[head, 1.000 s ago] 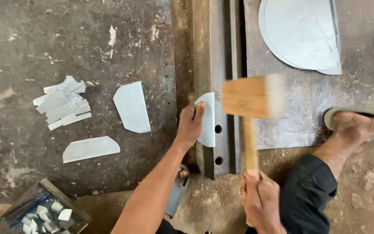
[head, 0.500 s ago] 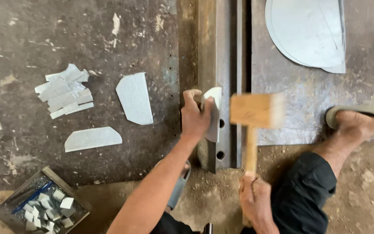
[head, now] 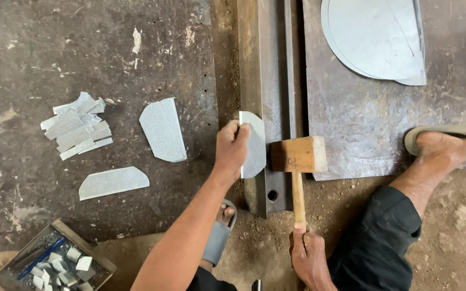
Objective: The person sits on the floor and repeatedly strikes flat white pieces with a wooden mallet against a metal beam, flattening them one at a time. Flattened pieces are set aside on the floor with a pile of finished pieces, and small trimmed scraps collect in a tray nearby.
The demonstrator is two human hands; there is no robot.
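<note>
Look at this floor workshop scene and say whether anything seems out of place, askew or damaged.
Nothing looks broken or spilled. The left hand steadies a curved sheet-metal piece against the steel rail, and the right hand holds the wooden mallet. The only untidy spot is the pile of metal strips, lying fanned at loose angles on the floor.

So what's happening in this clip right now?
A person sits on the ground at a steel angle bar. The left hand holds a small curved sheet-metal piece against the bar's edge, while the right hand grips a wooden mallet whose head sits right beside that piece. Two similar cut pieces and a pile of strips lie to the left.
</note>
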